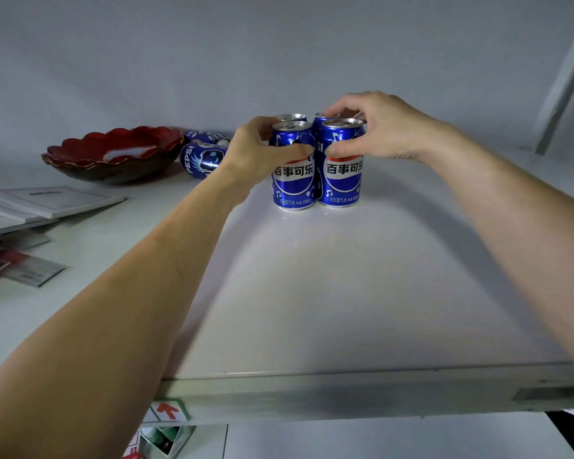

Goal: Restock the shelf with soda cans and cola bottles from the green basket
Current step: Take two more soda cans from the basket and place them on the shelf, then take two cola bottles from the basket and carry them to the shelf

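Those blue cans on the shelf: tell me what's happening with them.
A person is arranging four upright blue cola cans into a tight two-by-two block on the white shelf. The left hand grips the front left can and the right hand grips the front right can; both cans stand on the shelf. Two more blue cans lie on their sides to the left, beside a red scalloped bowl. The green basket is not in view.

Shelf (362,293) lies bare before the cans (317,164); bowl (113,154) crowds left.
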